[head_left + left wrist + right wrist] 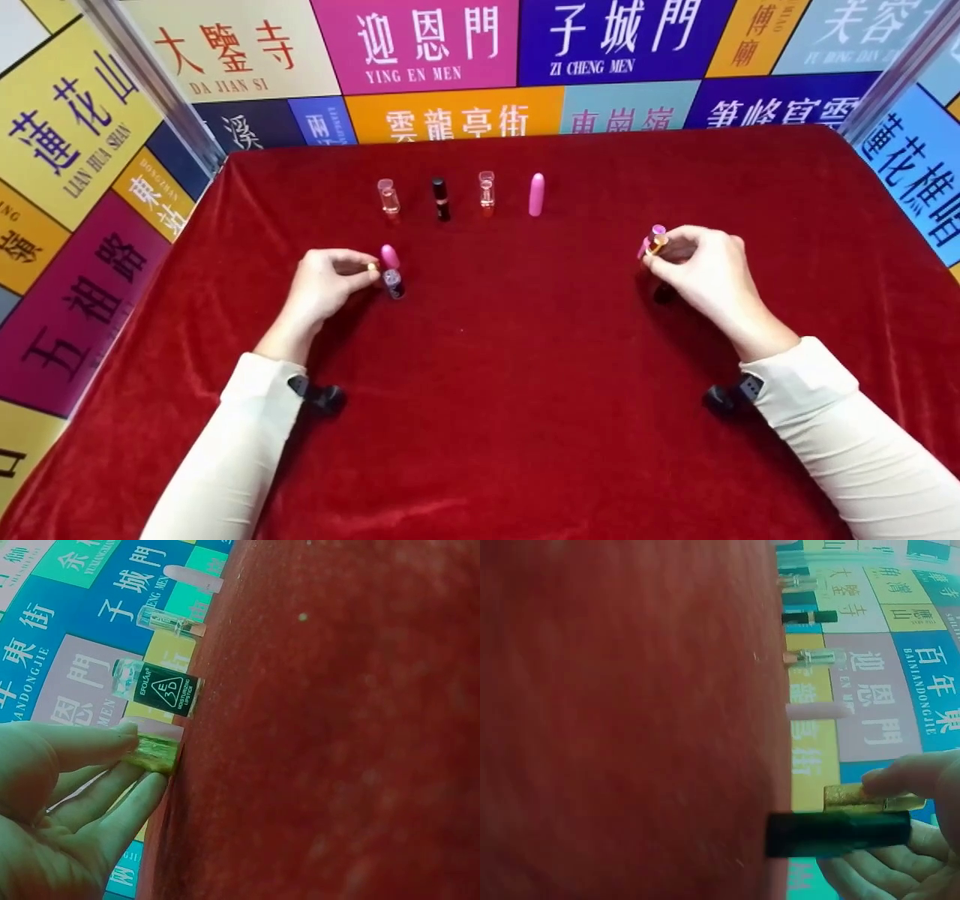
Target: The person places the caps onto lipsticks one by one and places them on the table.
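The left hand (330,283), its grip narrow, pinches a short, shiny gold tube (154,752) beside the dark-labelled EPOLAR lipstick (166,688) and a glossy pink bullet-shaped tube (389,256). The right hand (712,264) pinches a textured gold lipstick tube (851,798) near a plain black tube (840,834). Farther back, four lipsticks (441,201) stand on the red-draped counter (480,390).

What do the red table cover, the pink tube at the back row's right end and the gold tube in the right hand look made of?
Red table cover: probably velvet, soft with uneven sheen and creases.
Pink tube: likely plastic, its smooth rounded side catching light.
Gold tube: shiny metallic finish; metal or coated plastic, I can't tell.
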Demonstrator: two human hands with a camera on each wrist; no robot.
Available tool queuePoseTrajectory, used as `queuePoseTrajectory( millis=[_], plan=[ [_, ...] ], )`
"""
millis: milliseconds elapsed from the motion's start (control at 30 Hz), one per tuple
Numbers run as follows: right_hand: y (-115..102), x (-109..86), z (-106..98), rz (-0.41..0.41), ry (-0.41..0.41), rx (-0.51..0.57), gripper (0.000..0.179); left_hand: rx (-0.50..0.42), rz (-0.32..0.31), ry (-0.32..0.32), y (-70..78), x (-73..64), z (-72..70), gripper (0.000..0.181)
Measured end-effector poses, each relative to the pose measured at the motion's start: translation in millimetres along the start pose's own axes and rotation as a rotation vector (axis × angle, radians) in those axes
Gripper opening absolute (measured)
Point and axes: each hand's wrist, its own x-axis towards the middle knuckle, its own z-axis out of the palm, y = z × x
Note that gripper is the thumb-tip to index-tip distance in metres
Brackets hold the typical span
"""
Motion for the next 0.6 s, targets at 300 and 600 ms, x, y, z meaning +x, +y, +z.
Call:
queuePoseTrajectory(
  millis=[300,600],
  plan=[
    [-12,3.1,-15,0.023,0.063,0.137,0.019,-0.169,0.077,0.126,6.2,1.3,-2.7,0.024],
    [-24,0.2,-18,0.019,0.032,0.262,0.027,-0.371,0.135,0.274,13.9,1.0,-4.6,0.019]
  ],
)
